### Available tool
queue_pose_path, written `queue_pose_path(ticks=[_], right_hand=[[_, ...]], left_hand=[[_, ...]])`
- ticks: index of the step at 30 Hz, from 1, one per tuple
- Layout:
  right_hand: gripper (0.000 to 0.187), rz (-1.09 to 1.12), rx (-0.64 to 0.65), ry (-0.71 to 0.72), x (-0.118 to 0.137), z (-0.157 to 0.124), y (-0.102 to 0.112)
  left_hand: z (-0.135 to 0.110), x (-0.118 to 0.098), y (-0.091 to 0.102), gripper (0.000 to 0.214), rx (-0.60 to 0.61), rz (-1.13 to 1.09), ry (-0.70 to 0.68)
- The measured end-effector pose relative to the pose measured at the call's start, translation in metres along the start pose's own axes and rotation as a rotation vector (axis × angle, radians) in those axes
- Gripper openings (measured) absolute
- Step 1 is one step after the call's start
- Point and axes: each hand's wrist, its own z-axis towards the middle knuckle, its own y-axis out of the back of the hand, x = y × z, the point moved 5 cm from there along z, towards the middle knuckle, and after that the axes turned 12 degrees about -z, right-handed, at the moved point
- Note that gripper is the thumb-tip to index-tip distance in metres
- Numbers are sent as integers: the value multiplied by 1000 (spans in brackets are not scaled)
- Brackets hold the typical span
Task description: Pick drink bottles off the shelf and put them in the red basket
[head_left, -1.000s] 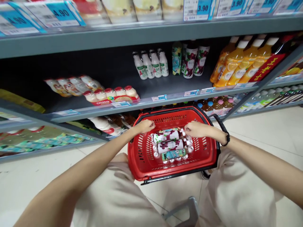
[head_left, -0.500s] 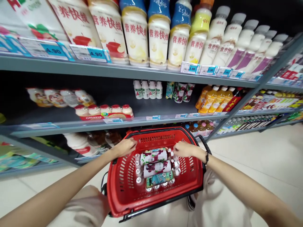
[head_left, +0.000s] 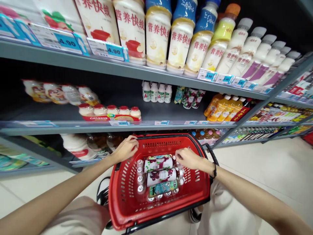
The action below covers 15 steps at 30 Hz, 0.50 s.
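A red shopping basket [head_left: 137, 212] with slotted sides stands between my legs, below the shelf. Inside, two bottles with grape labels lie on their sides: a rear grape bottle [head_left: 158, 164] and a front grape bottle [head_left: 161, 176]. A teal-labelled bottle [head_left: 163, 188] lies nearest me, and small clear-topped bottles [head_left: 140, 179] surround them. My right hand [head_left: 188, 158] is closed, its curled fingers at the cap end of the rear grape bottle, hiding the cap. Over the basket's back-left rim, my left hand [head_left: 126, 148] has loosely bent fingers, slightly apart, holding nothing.
Large white drink bottles [head_left: 158, 36] line the upper shelf [head_left: 97, 68]. Below stand a red-capped multipack [head_left: 110, 112], small white bottles [head_left: 157, 92] and orange drinks [head_left: 222, 107]. The basket's black handle [head_left: 212, 153] sticks out at right. Pale tiles [head_left: 264, 169] cover the floor.
My left hand has shifted left and up, from over the basket's inside to its rim. My right hand has moved slightly left onto the rear grape bottle's cap end. The view has shifted slightly.
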Motion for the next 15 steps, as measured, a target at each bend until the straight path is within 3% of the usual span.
queue_pose_path(ticks=[4, 7, 9, 11, 13, 15], right_hand=[[17, -46, -61, 118, 8, 2, 10], [14, -10, -247, 132, -10, 19, 44], [13, 72, -449, -14, -40, 38, 79], [22, 188, -663, -269, -82, 59, 115], [30, 247, -734, -566, -127, 82, 140], [39, 266, -760, -700, -163, 107, 157]], left_hand=[[1, 6, 0, 22, -48, -21, 46], [3, 6, -1, 22, -69, -27, 51], [3, 5, -1, 21, -82, -24, 63], [3, 4, -1, 21, -93, -19, 80], [3, 4, -1, 20, -98, -18, 95], [4, 2, 0, 20, -94, -21, 101]])
